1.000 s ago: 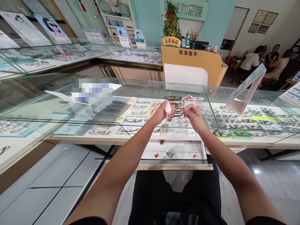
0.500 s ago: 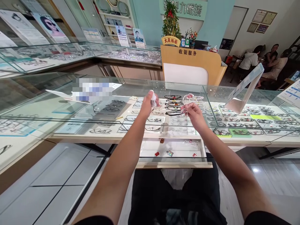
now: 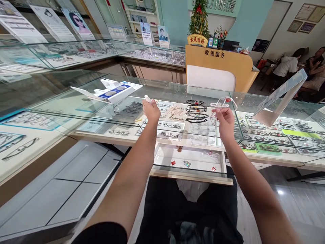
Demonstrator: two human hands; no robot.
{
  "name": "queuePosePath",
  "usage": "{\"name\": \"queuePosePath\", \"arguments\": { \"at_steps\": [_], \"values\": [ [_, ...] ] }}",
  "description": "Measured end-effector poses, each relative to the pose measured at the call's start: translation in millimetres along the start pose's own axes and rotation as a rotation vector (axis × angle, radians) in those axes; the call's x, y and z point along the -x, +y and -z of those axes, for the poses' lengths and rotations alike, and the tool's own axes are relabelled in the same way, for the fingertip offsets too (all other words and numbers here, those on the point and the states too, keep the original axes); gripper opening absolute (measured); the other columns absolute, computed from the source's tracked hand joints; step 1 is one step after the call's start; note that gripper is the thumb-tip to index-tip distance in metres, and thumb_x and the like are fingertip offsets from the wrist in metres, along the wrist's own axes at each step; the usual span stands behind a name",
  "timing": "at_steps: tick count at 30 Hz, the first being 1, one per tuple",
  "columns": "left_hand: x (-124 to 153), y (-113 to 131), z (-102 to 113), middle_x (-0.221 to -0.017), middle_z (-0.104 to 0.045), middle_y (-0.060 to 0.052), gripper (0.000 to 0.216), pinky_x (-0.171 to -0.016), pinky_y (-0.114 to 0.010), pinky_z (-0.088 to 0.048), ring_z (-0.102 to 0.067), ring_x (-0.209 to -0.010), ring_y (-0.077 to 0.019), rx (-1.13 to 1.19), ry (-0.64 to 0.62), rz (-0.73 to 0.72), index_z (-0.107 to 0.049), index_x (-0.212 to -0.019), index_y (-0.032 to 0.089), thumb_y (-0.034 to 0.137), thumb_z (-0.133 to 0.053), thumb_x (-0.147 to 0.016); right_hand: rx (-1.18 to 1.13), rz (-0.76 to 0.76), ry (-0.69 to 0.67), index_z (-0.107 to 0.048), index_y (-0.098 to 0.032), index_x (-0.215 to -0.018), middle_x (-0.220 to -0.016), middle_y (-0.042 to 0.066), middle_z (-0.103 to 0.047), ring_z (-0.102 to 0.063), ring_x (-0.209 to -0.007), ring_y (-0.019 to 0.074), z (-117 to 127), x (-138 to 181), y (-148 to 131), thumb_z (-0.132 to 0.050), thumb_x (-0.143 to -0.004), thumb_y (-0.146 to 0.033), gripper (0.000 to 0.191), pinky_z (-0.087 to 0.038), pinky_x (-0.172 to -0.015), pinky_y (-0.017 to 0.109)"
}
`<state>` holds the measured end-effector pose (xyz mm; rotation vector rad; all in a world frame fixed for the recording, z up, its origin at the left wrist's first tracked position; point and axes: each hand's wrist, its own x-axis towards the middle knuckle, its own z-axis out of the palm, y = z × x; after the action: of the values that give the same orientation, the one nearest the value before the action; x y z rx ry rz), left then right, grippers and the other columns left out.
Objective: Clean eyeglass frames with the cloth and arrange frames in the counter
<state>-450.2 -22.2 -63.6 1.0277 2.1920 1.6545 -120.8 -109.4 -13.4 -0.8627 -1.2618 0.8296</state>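
My left hand point(image 3: 151, 110) is closed around a small white bottle point(image 3: 147, 98), whose tip sticks out above my fist over the glass counter point(image 3: 162, 93). My right hand point(image 3: 224, 119) pinches a pair of clear-framed glasses point(image 3: 223, 102) that rests partly on the glass top. Between my hands, several black-framed glasses point(image 3: 195, 111) lie in a row. The two hands are well apart.
A white and blue card stand point(image 3: 111, 91) sits on the glass to the left, a tilted acrylic sign point(image 3: 278, 100) to the right. An open drawer point(image 3: 190, 162) with small items juts out below. An orange cashier desk point(image 3: 218, 69) stands behind; people sit at far right.
My left hand has swung left and away from the right hand, carrying the white bottle. The right hand stayed by the clear glasses. The view shifted left.
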Motion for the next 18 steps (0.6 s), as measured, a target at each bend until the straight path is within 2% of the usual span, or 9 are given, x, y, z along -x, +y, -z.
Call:
{"name": "queuePosePath", "arguments": {
  "at_steps": [3,7,10,12,14,15,16,18],
  "values": [
    [1,-2,0,-0.134,-0.068,-0.019,0.014,-0.125,-0.065,-0.043,-0.061,-0.143,-0.0394,-0.019,-0.011,-0.022,-0.054,-0.120,0.022,0.024,-0.056,-0.106,-0.011,-0.018,-0.001,-0.051,-0.030,-0.087,-0.090,0.001,-0.075,-0.063,-0.081,0.0196,3,0,7,-0.086,-0.085,-0.069,0.052,-0.051,-0.077,0.037],
    [5,-1,-2,-0.130,-0.071,-0.020,0.020,-0.123,-0.064,-0.044,-0.064,-0.139,-0.0409,-0.073,-0.042,-0.030,-0.052,-0.124,0.020,0.019,-0.055,-0.105,-0.001,-0.019,-0.022,-0.053,-0.029,-0.087,-0.089,0.002,-0.075,-0.063,-0.081,0.0198,2,-1,12,-0.085,-0.086,-0.069,0.051,-0.052,-0.077,0.038],
    [13,6,0,-0.143,-0.066,-0.025,0.035,-0.126,-0.063,-0.040,-0.057,-0.147,-0.0425,-0.103,-0.013,-0.010,-0.050,-0.136,0.016,0.021,-0.060,-0.103,0.003,-0.016,-0.025,-0.054,-0.030,-0.086,-0.089,0.002,-0.075,-0.066,-0.086,0.0212,1,-1,12,-0.084,-0.086,-0.068,0.049,-0.052,-0.079,0.039],
    [19,12,4,-0.157,-0.055,-0.028,0.052,-0.128,-0.062,-0.035,-0.047,-0.155,-0.0434,-0.111,0.107,-0.032,-0.045,-0.144,0.014,0.025,-0.069,-0.099,-0.009,-0.018,-0.013,-0.054,-0.030,-0.086,-0.089,0.002,-0.076,-0.066,-0.087,0.0216,2,-1,11,-0.086,-0.084,-0.068,0.051,-0.052,-0.079,0.039],
    [26,20,10,-0.166,-0.044,-0.026,0.063,-0.131,-0.061,-0.031,-0.037,-0.160,-0.0423,-0.099,0.219,-0.172,-0.044,-0.148,0.014,0.026,-0.074,-0.094,-0.018,-0.024,-0.007,-0.054,-0.030,-0.086,-0.090,0.002,-0.076,-0.064,-0.085,0.0211,3,-1,10,-0.088,-0.083,-0.069,0.052,-0.051,-0.077,0.038],
    [29,23,12,-0.168,-0.041,-0.024,0.063,-0.131,-0.060,-0.029,-0.035,-0.161,-0.0414,-0.087,0.231,-0.276,-0.045,-0.148,0.015,0.024,-0.074,-0.093,-0.018,-0.026,-0.008,-0.053,-0.030,-0.086,-0.090,0.002,-0.077,-0.063,-0.084,0.0207,3,-1,9,-0.088,-0.082,-0.070,0.052,-0.050,-0.077,0.038],
    [33,27,13,-0.166,-0.043,-0.022,0.059,-0.130,-0.060,-0.029,-0.036,-0.161,-0.0406,-0.073,0.204,-0.383,-0.048,-0.146,0.016,0.023,-0.072,-0.093,-0.015,-0.026,-0.010,-0.053,-0.030,-0.086,-0.091,0.002,-0.077,-0.062,-0.082,0.0203,4,-2,9,-0.087,-0.083,-0.070,0.053,-0.050,-0.076,0.038],
    [39,33,11,-0.153,-0.055,-0.018,0.044,-0.128,-0.058,-0.033,-0.046,-0.153,-0.0391,-0.065,0.045,-0.546,-0.057,-0.136,0.017,0.019,-0.067,-0.094,-0.002,-0.022,-0.015,-0.052,-0.030,-0.086,-0.091,0.001,-0.078,-0.061,-0.080,0.0197,5,-2,9,-0.086,-0.084,-0.071,0.053,-0.050,-0.076,0.038]
  ]
}}
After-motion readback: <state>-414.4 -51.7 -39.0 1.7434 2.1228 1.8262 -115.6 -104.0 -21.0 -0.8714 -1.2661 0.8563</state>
